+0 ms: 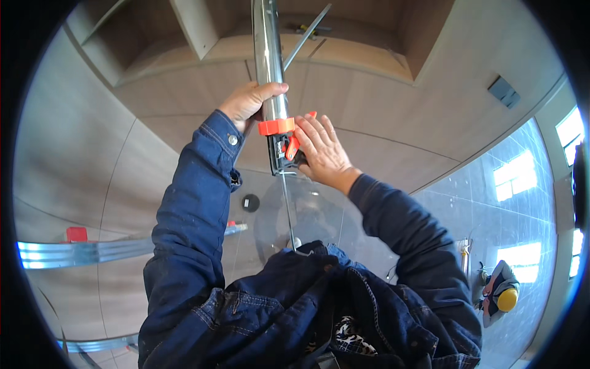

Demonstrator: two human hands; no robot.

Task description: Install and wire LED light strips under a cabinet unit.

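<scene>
silver caulking-gun barrel (268, 55) — in left fingers (275, 90), open cabinet (362, 50) — small items (305, 29) inside

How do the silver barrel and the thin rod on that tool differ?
The silver barrel is a wide tube; the rod is slim. The left hand grips the barrel, while the rod's exposed length is untouched. The barrel runs straight; the rod's near end is bent. Both look metallic.

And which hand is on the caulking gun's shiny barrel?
The left hand, its thumb across the barrel; the right hand is beside the orange trigger instead.
</scene>
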